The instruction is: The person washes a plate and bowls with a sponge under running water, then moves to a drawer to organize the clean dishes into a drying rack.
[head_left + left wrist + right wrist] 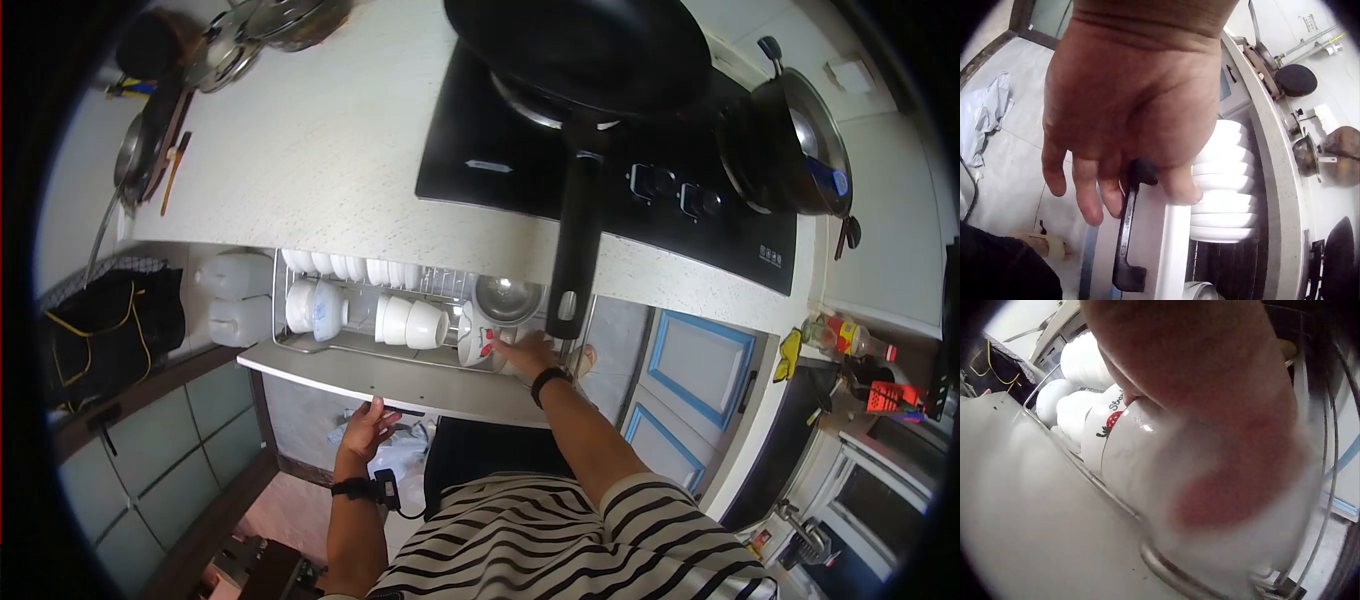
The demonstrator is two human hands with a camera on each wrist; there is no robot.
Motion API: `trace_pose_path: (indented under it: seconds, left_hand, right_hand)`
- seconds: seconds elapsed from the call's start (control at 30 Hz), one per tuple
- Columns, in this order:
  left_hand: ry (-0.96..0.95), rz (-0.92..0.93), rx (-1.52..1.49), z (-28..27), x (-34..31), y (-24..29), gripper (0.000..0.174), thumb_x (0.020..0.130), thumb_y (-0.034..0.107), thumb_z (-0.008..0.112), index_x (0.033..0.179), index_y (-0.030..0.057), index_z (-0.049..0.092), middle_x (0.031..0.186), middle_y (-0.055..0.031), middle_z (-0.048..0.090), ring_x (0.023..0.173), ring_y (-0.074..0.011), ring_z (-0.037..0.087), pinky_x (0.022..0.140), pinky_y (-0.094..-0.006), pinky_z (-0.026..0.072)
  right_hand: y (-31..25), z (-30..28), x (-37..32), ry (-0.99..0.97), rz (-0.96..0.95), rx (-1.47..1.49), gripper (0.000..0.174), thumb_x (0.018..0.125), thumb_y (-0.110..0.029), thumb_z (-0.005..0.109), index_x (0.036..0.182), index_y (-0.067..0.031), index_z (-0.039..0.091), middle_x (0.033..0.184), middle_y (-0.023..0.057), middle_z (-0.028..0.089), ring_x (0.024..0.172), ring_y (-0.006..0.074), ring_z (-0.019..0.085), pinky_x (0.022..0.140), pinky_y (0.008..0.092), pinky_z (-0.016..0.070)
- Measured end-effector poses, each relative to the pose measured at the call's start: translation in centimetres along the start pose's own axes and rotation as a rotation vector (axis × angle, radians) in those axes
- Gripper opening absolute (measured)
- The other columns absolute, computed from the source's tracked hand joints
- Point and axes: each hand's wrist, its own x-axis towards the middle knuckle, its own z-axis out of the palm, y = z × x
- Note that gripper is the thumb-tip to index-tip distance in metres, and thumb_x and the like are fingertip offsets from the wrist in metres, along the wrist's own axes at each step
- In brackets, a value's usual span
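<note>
In the head view a pulled-out drawer [400, 380] holds a wire rack of white dishes. My right hand [525, 355] is at its right end, gripping a white bowl [1138, 447] that is blurred low down in the right wrist view. Beside that bowl sits a white bowl with a strawberry print [472, 340], and a metal bowl [507, 300] lies behind. My left hand [1129, 119] rests at the drawer front by the black handle [1127, 244]. Its thumb lies at the drawer's top edge and its other fingers hang loosely down the outside.
White plates [1225, 219] stand in a row along the rack's back, with more bowls [410, 322] in front. Overhead on the hob [480, 170] sits a frying pan [600, 50], its handle jutting over the drawer. Plastic jugs [240, 320] stand left of the drawer.
</note>
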Motion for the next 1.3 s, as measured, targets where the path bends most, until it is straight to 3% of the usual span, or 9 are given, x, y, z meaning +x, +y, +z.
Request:
trace_pose_path:
  seconds: [0.27, 0.47, 0.63, 0.8, 0.97, 1.03, 1.2, 1.23, 1.3]
  left_hand:
    - [-0.037, -0.048, 0.077, -0.7, 0.2, 0.8, 0.058, 0.084, 0.052, 0.06, 0.116, 0.006, 0.045, 0.102, -0.0048, 0.053, 0.108, -0.0238, 0.056, 0.092, -0.045, 0.0387]
    - [-0.105, -0.081, 0.213, -0.7, -0.2, 2.4, 0.07, 0.084, 0.053, 0.06, 0.126, 0.0008, 0.04, 0.124, -0.012, 0.051, 0.113, -0.0255, 0.053, 0.094, -0.045, 0.0385]
    - [-0.126, -0.051, 0.317, -1.1, -0.6, 3.5, 0.059, 0.089, 0.042, 0.057, 0.129, 0.0017, 0.039, 0.127, -0.0121, 0.05, 0.115, -0.0255, 0.052, 0.092, -0.0422, 0.0407]
    - [-0.174, -0.051, 0.405, -2.3, 1.1, 3.5, 0.056, 0.09, 0.045, 0.055, 0.132, 0.0112, 0.04, 0.132, -0.0069, 0.048, 0.122, -0.0263, 0.044, 0.097, -0.0463, 0.0318]
    - [-0.352, -0.022, 0.215, -5.8, 6.6, 3.0, 0.035, 0.094, 0.035, 0.047, 0.109, 0.0043, 0.054, 0.099, -0.0079, 0.059, 0.091, -0.0212, 0.058, 0.073, -0.0315, 0.0498]
    - [-0.114, 0.258, 1.501, -4.6, 7.2, 3.5, 0.047, 0.095, 0.045, 0.034, 0.099, 0.0044, 0.058, 0.061, -0.0099, 0.062, 0.047, -0.0217, 0.058, 0.044, -0.037, 0.0457]
    - [0.033, 0.051, 1.087, 5.1, 3.7, 1.8, 0.043, 0.094, 0.043, 0.035, 0.102, 0.0057, 0.056, 0.067, -0.0097, 0.06, 0.051, -0.0221, 0.058, 0.046, -0.0374, 0.0455]
    - [0.035, 0.043, 1.088, 6.8, 3.1, 1.5, 0.043, 0.094, 0.043, 0.036, 0.102, 0.0059, 0.056, 0.068, -0.0096, 0.06, 0.052, -0.0222, 0.058, 0.047, -0.0374, 0.0455]
    - [0.035, 0.039, 1.107, 9.6, 2.3, 0.8, 0.041, 0.094, 0.042, 0.036, 0.103, 0.0064, 0.055, 0.07, -0.0095, 0.059, 0.054, -0.0223, 0.058, 0.048, -0.0376, 0.0454]
  right_hand:
    - [-3.1, -0.2, -0.9, 0.046, -0.099, 0.029, 0.103, 0.067, -0.067, 0.065, 0.131, 0.0086, 0.04, 0.131, 0.0292, 0.045, 0.122, 0.0336, 0.047, 0.102, 0.0367, 0.0343]
    - [1.3, 4.4, 3.5, -0.115, -0.259, 0.28, 0.072, 0.074, -0.056, 0.061, 0.115, 0.0025, 0.053, 0.124, 0.0274, 0.038, 0.117, 0.0486, 0.041, 0.094, 0.0475, 0.043]
    - [5.3, -3.3, -0.2, -0.029, -0.387, 0.091, 0.067, 0.075, -0.048, 0.067, 0.12, 0.0015, 0.054, 0.113, 0.0206, 0.06, 0.106, 0.0358, 0.056, 0.095, 0.0394, 0.0429]
    - [13.8, -13.6, -10.9, 0.139, -0.356, 0.901, 0.048, 0.085, -0.035, 0.064, 0.119, -0.001, 0.056, 0.102, 0.0096, 0.064, 0.092, 0.0206, 0.061, 0.081, 0.0296, 0.0488]
    - [30.7, -16.9, -21.0, 0.638, -0.159, 1.424, 0.026, 0.09, -0.026, 0.059, 0.107, -0.0057, 0.06, 0.089, 0.0022, 0.064, 0.072, 0.0079, 0.06, 0.059, 0.0224, 0.0462]
    - [38.1, -15.5, -25.8, 0.931, 0.05, 1.558, 0.022, 0.091, -0.026, 0.057, 0.102, -0.0071, 0.06, 0.085, 0.002, 0.063, 0.071, 0.0089, 0.059, 0.058, 0.0233, 0.0466]
    - [57.1, -4.2, -38.2, 1.82, 0.649, 1.227, 0.02, 0.092, -0.029, 0.056, 0.095, -0.0097, 0.059, 0.075, -0.002, 0.055, 0.061, 0.0059, 0.048, 0.052, 0.0216, 0.0382]
    - [62.9, 0.9, -40.2, 1.939, 0.88, 1.03, 0.025, 0.09, -0.027, 0.059, 0.095, -0.0027, 0.06, 0.079, 0.004, 0.058, 0.077, 0.0158, 0.055, 0.073, 0.0302, 0.0451]
    - [65.1, 3.4, -46.7, 1.883, 1.383, 0.807, 0.04, 0.085, -0.032, 0.063, 0.107, 0.0009, 0.057, 0.099, 0.0144, 0.061, 0.088, 0.0238, 0.057, 0.081, 0.0345, 0.0451]
